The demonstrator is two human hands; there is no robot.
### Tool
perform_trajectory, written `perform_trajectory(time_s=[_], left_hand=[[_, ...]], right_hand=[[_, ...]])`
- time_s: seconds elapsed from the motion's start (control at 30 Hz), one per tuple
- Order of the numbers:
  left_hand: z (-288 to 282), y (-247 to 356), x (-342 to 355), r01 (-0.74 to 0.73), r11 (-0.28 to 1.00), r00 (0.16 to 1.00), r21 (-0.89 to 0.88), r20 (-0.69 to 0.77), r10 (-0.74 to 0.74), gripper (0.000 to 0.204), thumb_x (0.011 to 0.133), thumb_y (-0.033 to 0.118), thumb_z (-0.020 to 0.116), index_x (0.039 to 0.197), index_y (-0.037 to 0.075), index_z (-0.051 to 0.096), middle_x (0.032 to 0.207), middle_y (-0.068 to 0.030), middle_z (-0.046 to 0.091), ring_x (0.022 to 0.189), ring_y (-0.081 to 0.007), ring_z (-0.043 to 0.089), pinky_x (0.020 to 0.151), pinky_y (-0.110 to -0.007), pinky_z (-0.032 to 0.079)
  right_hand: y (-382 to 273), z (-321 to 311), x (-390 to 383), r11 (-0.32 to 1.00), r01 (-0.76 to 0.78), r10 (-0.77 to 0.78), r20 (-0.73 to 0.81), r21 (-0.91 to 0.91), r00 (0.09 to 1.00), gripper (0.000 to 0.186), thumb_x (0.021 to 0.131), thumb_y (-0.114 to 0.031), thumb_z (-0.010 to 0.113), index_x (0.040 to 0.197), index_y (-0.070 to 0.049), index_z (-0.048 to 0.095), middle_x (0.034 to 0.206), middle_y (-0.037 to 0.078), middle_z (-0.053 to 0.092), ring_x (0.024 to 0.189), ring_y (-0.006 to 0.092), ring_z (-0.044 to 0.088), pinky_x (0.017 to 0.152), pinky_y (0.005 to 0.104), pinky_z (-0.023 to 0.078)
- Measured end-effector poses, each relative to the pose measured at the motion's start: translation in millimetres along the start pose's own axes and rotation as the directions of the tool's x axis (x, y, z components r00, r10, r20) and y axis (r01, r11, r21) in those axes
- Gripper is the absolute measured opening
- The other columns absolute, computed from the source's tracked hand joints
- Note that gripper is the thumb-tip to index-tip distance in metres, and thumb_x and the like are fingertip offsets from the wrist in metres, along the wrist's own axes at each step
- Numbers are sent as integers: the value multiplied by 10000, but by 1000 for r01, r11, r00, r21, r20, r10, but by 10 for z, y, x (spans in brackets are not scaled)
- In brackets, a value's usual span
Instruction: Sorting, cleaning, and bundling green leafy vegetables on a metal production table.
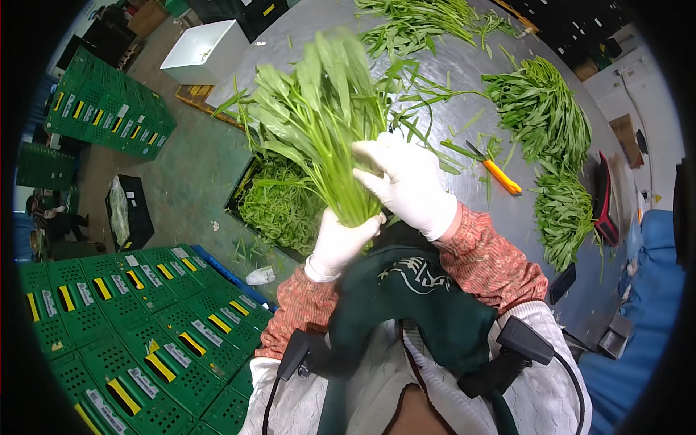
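A bunch of water spinach [319,123] stands upright in front of me, its long leaves blurred at the top. My left hand [342,245], in a white glove, is closed round the stem ends at the bottom. At the bunch's right side is my right hand [409,185], also gloved in white. Its thumb and fingers are apart, with the tips at the stems. Right of that hand, a knife with an orange handle [502,177] lies on the grey metal table [464,181]. Below the bunch, a dark crate [235,190] holds loose greens [279,206].
More greens lie in piles at the table's far side [420,22] and right side [540,109]. A red-and-black device [605,199] and a phone [562,283] sit at the right. Green crates [145,326] are stacked at the left, and a white bin [206,52] stands far left.
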State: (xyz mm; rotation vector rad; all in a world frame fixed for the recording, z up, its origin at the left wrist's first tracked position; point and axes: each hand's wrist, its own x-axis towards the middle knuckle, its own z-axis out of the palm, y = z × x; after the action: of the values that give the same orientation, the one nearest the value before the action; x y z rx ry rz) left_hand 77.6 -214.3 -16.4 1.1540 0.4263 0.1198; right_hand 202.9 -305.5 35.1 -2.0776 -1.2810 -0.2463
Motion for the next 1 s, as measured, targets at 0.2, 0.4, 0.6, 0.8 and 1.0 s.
perform_trajectory(time_s=[0.2,0.4,0.6,0.8,1.0], left_hand=[[16,12,-11,62,990,998,123,3,-63,122,786,36,646,904,18,623,734,-8,617,622,-80,551,555,-244,449],[83,-42,-62,68,970,997,-233,56,-56,253,788,-3,647,1035,7,587,797,-41,621,627,-88,567,569,-224,484],[70,84,-119,-95,909,986,-405,-163,30,193,780,-21,654,966,8,612,784,-49,633,635,-115,596,572,-239,495],[-242,259,-258,-250,945,923,-209,-347,167,317,820,31,621,1112,-46,525,812,-93,625,666,-160,594,601,-276,487],[-237,386,-292,-281,938,891,-201,-417,178,358,816,7,608,1155,-45,505,869,-125,629,683,-196,604,620,-305,502]], right_hand=[[74,75,-22,995,92,-88,78,-47,993,186,772,-164,676,942,-96,638,747,76,583,657,252,594,570,360,466],[167,90,9,945,-66,92,-69,320,993,75,834,-7,614,903,12,592,733,103,576,608,175,565,567,274,449],[429,124,83,496,-384,425,168,779,889,80,924,-61,528,983,-15,555,719,1,523,592,49,485,532,208,421],[659,129,302,507,-349,471,86,788,878,174,871,-23,513,1036,-8,564,757,-5,535,638,65,510,609,217,457],[301,397,183,993,9,-69,510,119,857,205,843,-221,577,839,-29,650,737,168,640,655,332,629,616,429,500]])
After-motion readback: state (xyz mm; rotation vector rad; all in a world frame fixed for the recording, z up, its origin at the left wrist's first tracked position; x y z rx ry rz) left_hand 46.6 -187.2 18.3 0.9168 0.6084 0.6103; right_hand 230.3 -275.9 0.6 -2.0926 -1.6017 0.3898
